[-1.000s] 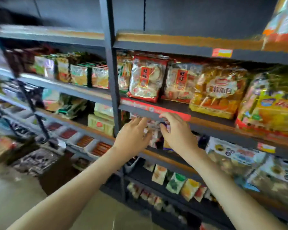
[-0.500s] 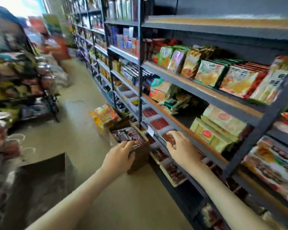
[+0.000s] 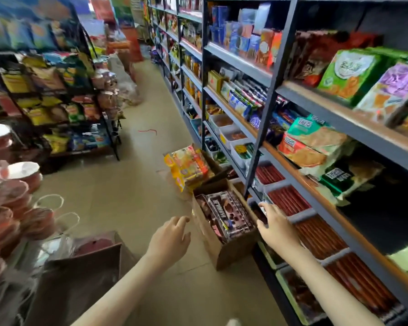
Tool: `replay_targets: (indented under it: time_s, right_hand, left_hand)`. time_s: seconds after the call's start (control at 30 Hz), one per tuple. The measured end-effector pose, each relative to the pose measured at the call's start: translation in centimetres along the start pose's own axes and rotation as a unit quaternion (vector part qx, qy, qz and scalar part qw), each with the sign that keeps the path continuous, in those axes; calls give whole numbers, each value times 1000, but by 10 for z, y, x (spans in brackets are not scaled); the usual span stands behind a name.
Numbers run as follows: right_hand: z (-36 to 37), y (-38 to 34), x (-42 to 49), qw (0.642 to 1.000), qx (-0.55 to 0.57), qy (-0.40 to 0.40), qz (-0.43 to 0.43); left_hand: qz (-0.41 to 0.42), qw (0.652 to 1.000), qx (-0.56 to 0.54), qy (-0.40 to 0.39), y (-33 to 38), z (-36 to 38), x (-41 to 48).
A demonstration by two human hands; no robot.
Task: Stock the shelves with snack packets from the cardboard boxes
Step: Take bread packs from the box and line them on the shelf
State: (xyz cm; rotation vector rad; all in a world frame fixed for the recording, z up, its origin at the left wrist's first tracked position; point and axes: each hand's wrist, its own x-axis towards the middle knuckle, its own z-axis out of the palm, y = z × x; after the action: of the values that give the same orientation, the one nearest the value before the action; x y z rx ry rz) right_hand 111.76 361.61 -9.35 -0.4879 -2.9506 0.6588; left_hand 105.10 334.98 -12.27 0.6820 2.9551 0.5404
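Beside grey metal shelves [image 3: 242,63], a left hand [image 3: 170,238] hovers, grip open, near a brown cardboard box [image 3: 219,251] of dark snack packets [image 3: 226,215]; the grip of the right hand [image 3: 278,228] cannot be told.

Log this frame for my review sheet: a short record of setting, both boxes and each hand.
setting: shop aisle, shelving on the right
near box: open cardboard, on the floor beside the shelving, full of dark brown packets
far box: open cardboard, just beyond, holding yellow and orange packets
left hand: empty, fingers relaxed, just left of the near box
right hand: at the near box's right edge; grip unclear
stage: no packet visibly lifted
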Motion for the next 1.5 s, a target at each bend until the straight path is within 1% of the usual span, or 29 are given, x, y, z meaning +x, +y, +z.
replay_targets:
  time_s: [0.1, 0.27, 0.43, 0.5, 0.6, 0.67, 0.77, 0.9, 0.97, 1.03, 1.1, 1.13, 1.2, 1.23, 1.27, 1.3, 1.33, 1.4, 1.43, 1.47, 1.5]
  right_hand:
    - [26, 23, 82, 999, -29, -19, 9]
    - [63, 36, 219, 993, -74, -88, -7]
    - [104, 12, 343, 978, -129, -154, -53]
    - [130, -1, 387, 971, -136, -180, -75]
    - [182, -16, 455, 964, -129, -213, -90]
    - [220, -24, 501, 963, -116, -230, -79]
    - [281, -32, 568, 963, -87, -254, -27]
    - [366, -34, 649, 957, -39, -286, 41]
    - [406, -35, 679, 954, -25, -293, 51]
    - [444, -36, 703, 953, -28, -296, 48]
    - [476, -37, 718, 948, -35, -310, 57]
    - [490, -39, 721, 946, -36, -315, 69]
    - [509, -39, 720, 945, -44, -312, 89]
    - [515, -39, 716, 945, -49, -310, 91]
    - [519, -38, 712, 945, -51, -310, 89]
    - [521, -37, 708, 944, -47, -313, 88]
    - [522, -36, 706, 944, -38, -316, 89]
    - [516, -37, 707, 945, -13, -313, 99]
    - [510, -40, 708, 945, -1, -310, 106]
    - [503, -45, 709, 944, 7, -310, 110]
    - [495, -52, 708, 946, 8, -306, 109]
  left_hand:
    - [-12, 1000, 9, -27, -17, 31, 75]
    - [-76, 994, 31, -72, -47, 64, 191]
    - [-147, 984, 15, -96, -88, 79, 279]
    - [-176, 979, 1, -99, -115, 89, 314]
    - [-197, 972, -9, -130, -163, 115, 378]
    - [-198, 966, -3, -165, -196, 137, 428]
    - [-184, 959, 7, -215, -251, 176, 505]
    - [-180, 953, 9, -244, -314, 230, 600]
    - [-209, 945, -38, -247, -344, 263, 637]
    - [-274, 925, -136, -227, -373, 299, 667]
    - [-322, 887, -254, -212, -393, 331, 688]
    - [-360, 854, -319, -198, -400, 343, 696]
    - [-468, 750, -439, -161, -409, 363, 709]
    - [-505, 705, -475, -149, -412, 371, 714]
    - [-516, 684, -493, -153, -413, 375, 718]
    - [-508, 685, -494, -165, -413, 379, 720]
    - [-493, 707, -477, -175, -409, 377, 722]
    - [-442, 780, -402, -184, -398, 367, 729]
    - [-416, 810, -374, -179, -388, 356, 732]
    - [-396, 826, -360, -176, -377, 342, 735]
    - [-380, 836, -358, -170, -365, 329, 736]
